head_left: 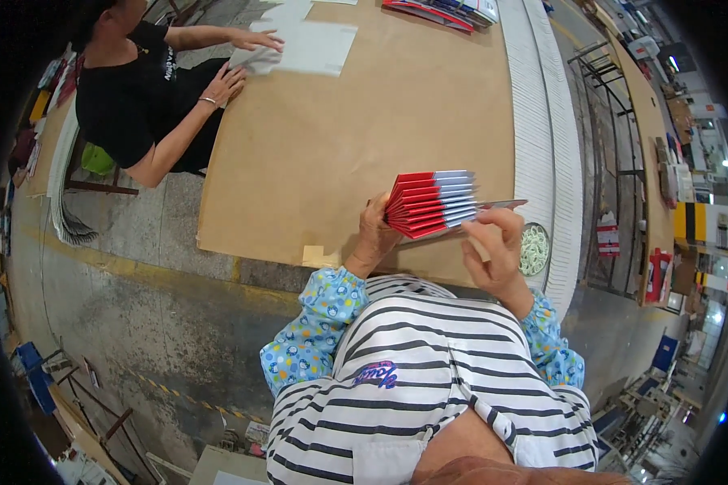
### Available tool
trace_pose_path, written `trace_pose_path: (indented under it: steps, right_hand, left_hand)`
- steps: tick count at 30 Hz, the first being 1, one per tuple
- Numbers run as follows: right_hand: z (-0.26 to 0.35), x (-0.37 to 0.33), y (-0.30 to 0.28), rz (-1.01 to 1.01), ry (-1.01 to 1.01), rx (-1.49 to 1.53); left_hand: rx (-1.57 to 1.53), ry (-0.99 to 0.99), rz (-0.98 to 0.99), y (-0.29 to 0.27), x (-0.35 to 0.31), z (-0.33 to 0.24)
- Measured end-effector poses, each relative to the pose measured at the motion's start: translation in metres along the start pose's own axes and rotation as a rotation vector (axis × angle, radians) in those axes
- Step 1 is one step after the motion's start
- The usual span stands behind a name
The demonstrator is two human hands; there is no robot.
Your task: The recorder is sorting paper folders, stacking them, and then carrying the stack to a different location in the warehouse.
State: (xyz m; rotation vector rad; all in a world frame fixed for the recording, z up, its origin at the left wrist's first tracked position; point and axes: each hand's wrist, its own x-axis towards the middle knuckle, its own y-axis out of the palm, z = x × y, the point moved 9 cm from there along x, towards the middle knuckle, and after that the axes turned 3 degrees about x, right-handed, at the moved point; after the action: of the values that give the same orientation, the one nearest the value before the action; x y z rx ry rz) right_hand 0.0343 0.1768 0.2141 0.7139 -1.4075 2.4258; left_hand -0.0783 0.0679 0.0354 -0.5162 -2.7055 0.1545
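Gripping the stack at its left side, my left hand shows in the head view with its fingers closed around the red part. The stack is pleated, red toward that hand and silver toward the right, and I have it up over the near edge of the counter, between both hands. My right hand is at the silver end, thumb and forefinger bent and close to the folds; I cannot tell whether that grip is pinching anything. Just above those fingers, a thin flat piece juts out to the right; I can't make out whether it is part of the stack.

Beside the right hand I see a round bowl with pale green bands in it. White ribbed strips run along the counter's right side. A tan patch sits at the near edge, left of my left hand. At the far end lie colourful folders and, farther left, white sheets. A co-worker in black sits at the left, one hand on the sheets.
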Motion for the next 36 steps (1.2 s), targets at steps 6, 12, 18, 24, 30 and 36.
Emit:
trace_pose_path:
  steps: [6, 12, 18, 24, 30, 36]
  right_hand:
    - [0.010, 0.001, 0.011, 0.018, -0.004, -0.102]
    - [0.017, 0.001, 0.010, -0.011, -0.041, -0.159]
    - [0.021, -0.007, 0.010, 0.027, -0.009, -0.134]
    - [0.021, -0.001, 0.014, 0.020, -0.009, -0.116]
    - [0.021, 0.002, 0.011, -0.002, -0.013, -0.100]
    - [0.025, 0.013, 0.010, -0.008, -0.013, -0.096]
  left_hand:
    - [0.008, 0.077, -0.016, -0.001, 0.000, -0.012]
    - [-0.171, -0.137, -0.030, 0.011, -0.010, 0.025]
    - [-0.114, -0.060, -0.048, 0.005, -0.017, 0.014]
    - [-0.214, -0.131, -0.050, 0.004, -0.020, 0.017]
    - [-0.146, -0.032, -0.048, 0.004, -0.018, 0.011]
    - [-0.239, -0.143, -0.039, 0.011, -0.023, 0.028]
